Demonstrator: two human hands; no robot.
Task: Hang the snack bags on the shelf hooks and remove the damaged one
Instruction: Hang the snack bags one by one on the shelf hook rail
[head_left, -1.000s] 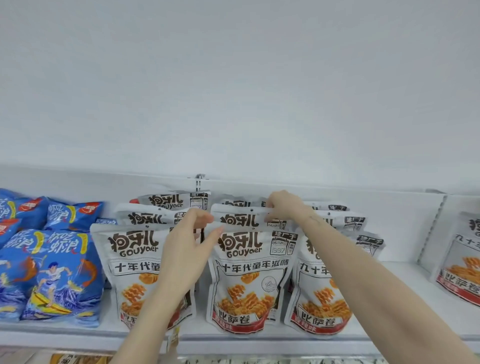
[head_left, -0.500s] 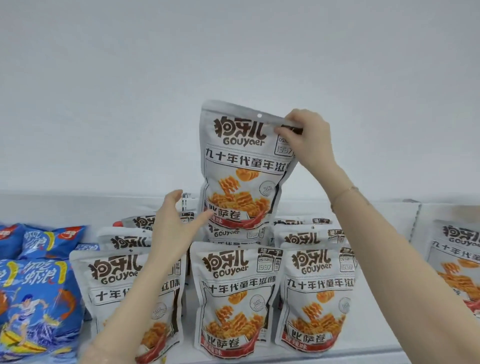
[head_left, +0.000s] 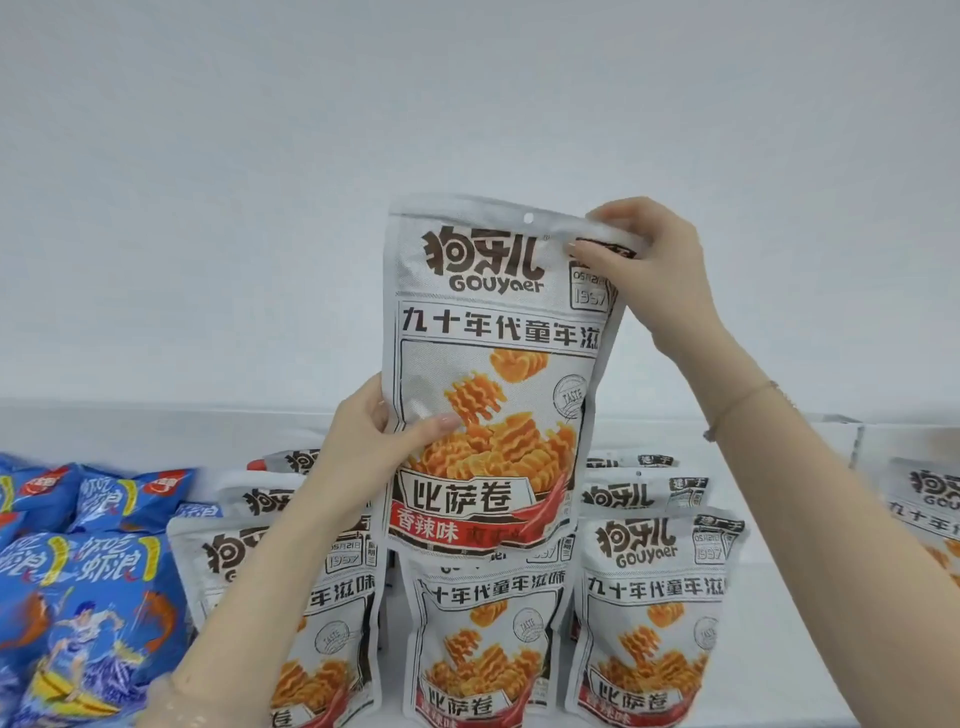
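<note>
A silver snack bag (head_left: 493, 332) with an orange crisps picture is held upright in front of the white wall, above the shelf. My right hand (head_left: 644, 270) pinches its top right corner beside the small hang hole. My left hand (head_left: 374, 436) grips its left edge lower down, thumb on the front. Below stand several more silver bags of the same kind, such as the front middle bag (head_left: 483, 639) and the front right bag (head_left: 654, 608). No hook shows in this view, and no damage is visible on the held bag.
Blue snack bags (head_left: 88, 597) stand at the left end of the white shelf (head_left: 795, 649). Another silver bag (head_left: 930, 525) stands at the far right behind a divider. The white wall fills the upper view.
My right hand has lifted one silver bag out of the row to above the shelf. My left hand has moved from the row to grip the bag's left edge.
</note>
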